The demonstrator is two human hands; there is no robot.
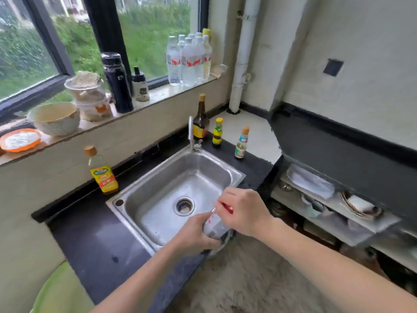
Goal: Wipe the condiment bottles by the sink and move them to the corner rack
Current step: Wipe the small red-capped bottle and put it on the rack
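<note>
Stainless steel sink (135, 193): set in a black counter (90, 240), with a faucet (191, 134) at its back rim.
Held item: a clear bottle (215, 224) with a red-and-white label, tilted over the sink's front right corner.
Left hand (194, 233): wrapped round the lower body of the clear bottle, grasping it from below.
Right hand (243, 211): fingers curled over the bottle's red top (226, 207), pinching it.
Left of sink: a yellow-labelled oil bottle (102, 175) with a tan cap, upright on the counter against the wall.
Behind faucet: a tall dark bottle (200, 123), upright.
Right of faucet: a small dark bottle with a yellow cap (217, 135), then a small pale bottle with an orange cap (241, 143), both upright and apart from each other.
Windowsill: a cluster of water bottles (189, 59), a black flask (117, 82), bowls and tubs.
Far right: an open shelf (327, 206) holding dishes, below the counter level.
</note>
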